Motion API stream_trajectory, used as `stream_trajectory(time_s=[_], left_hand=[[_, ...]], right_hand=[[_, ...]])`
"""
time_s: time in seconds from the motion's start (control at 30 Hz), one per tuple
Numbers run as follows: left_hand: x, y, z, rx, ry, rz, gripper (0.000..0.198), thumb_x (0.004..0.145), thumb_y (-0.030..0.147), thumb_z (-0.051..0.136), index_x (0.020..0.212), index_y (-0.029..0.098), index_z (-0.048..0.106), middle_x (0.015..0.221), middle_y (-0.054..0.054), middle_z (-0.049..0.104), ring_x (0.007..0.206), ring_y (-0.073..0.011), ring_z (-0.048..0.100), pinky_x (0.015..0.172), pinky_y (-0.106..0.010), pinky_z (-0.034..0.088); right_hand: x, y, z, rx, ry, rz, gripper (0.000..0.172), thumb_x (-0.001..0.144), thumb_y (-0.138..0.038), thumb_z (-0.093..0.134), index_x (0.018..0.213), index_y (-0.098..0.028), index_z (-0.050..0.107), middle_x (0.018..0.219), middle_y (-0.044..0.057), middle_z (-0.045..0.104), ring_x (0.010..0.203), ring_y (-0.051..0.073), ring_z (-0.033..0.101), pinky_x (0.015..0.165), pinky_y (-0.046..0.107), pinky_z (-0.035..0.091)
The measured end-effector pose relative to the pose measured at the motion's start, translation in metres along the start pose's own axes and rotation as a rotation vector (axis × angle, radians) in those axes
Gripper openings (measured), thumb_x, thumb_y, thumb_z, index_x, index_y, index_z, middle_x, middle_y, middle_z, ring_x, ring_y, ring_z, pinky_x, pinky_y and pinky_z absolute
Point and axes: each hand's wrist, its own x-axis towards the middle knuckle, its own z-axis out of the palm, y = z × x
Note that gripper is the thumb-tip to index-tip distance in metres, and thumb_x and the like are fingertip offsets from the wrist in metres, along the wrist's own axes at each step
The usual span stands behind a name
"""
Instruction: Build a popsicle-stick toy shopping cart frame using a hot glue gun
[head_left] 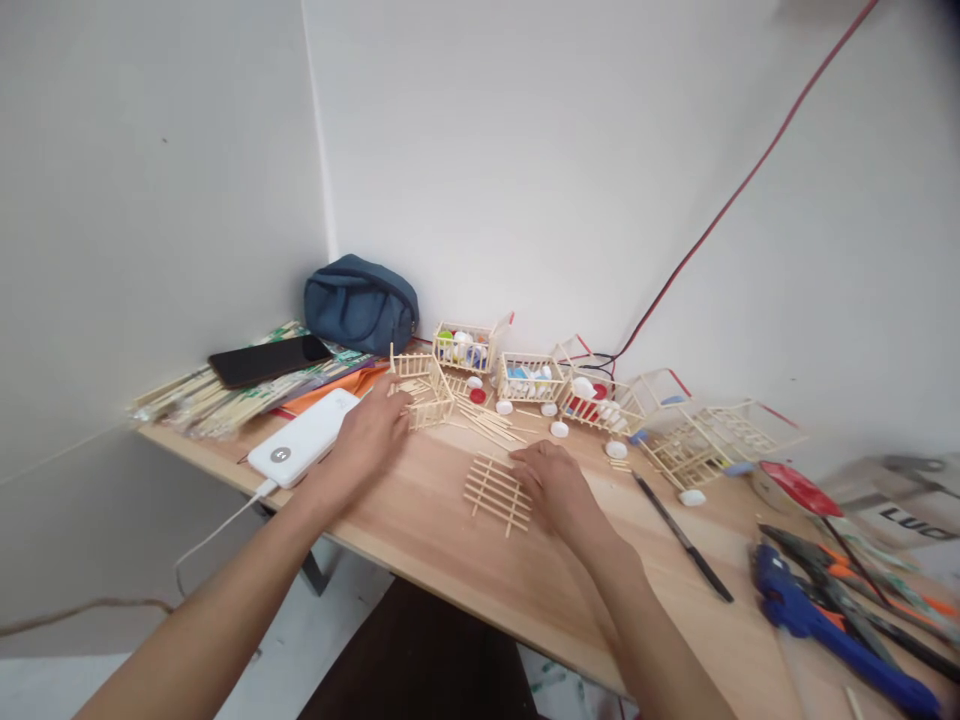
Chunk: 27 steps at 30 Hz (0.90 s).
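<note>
My left hand (371, 425) is at the near left side of a small, open-sided basket frame (431, 405) made of thin wooden sticks. Its fingers are bent against the frame and cover part of it. A flat stick grid (496, 492) lies on the wooden table (427, 530). At the grid's upper right edge, my right hand (555, 482) has its fingers curled down, pinching or pressing that edge. Loose sticks (491, 422) are scattered just beyond the grid, beside a red bottle cap (478, 397).
Several stick carts (531, 378) with white cap wheels line the wall. At left are a power bank (304, 440), a phone (270, 360), bagged sticks (217, 400) and a blue pouch (361, 305). A pen (682, 537), blue glue gun (832, 630) and pliers (810, 555) lie at right.
</note>
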Motion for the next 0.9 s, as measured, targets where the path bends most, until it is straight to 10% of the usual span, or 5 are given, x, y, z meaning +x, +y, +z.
stream_trajectory(time_s=[0.3, 0.47, 0.9], left_hand=[[-0.005, -0.002, -0.023, -0.165, 0.036, 0.132, 0.018, 0.095, 0.025, 0.042, 0.094, 0.018, 0.058, 0.133, -0.014, 0.056, 0.119, -0.0251, 0.056, 0.098, -0.042, 0.047], [-0.019, 0.020, -0.042, -0.160, -0.138, 0.294, 0.020, 0.098, 0.029, 0.041, 0.094, 0.020, 0.059, 0.137, -0.011, 0.056, 0.123, -0.0223, 0.056, 0.100, -0.036, 0.047], [-0.026, 0.060, -0.008, -0.293, -0.438, 0.432, 0.022, 0.097, 0.015, 0.040, 0.104, 0.017, 0.060, 0.144, -0.012, 0.050, 0.133, -0.0203, 0.047, 0.111, -0.036, 0.041]], right_hand=[[-0.020, 0.021, -0.014, 0.138, 0.182, 0.101, 0.032, 0.093, -0.029, 0.046, 0.110, -0.015, 0.070, 0.110, 0.013, 0.070, 0.104, 0.024, 0.063, 0.092, 0.041, 0.049], [-0.034, 0.026, -0.021, 0.220, 0.239, 0.163, 0.034, 0.093, -0.034, 0.047, 0.111, -0.015, 0.069, 0.111, 0.013, 0.071, 0.100, 0.023, 0.066, 0.087, 0.039, 0.051], [-0.050, 0.024, -0.015, 0.366, 0.269, 0.253, 0.031, 0.096, -0.036, 0.046, 0.113, -0.021, 0.068, 0.117, 0.009, 0.068, 0.108, 0.021, 0.063, 0.086, 0.034, 0.051]])
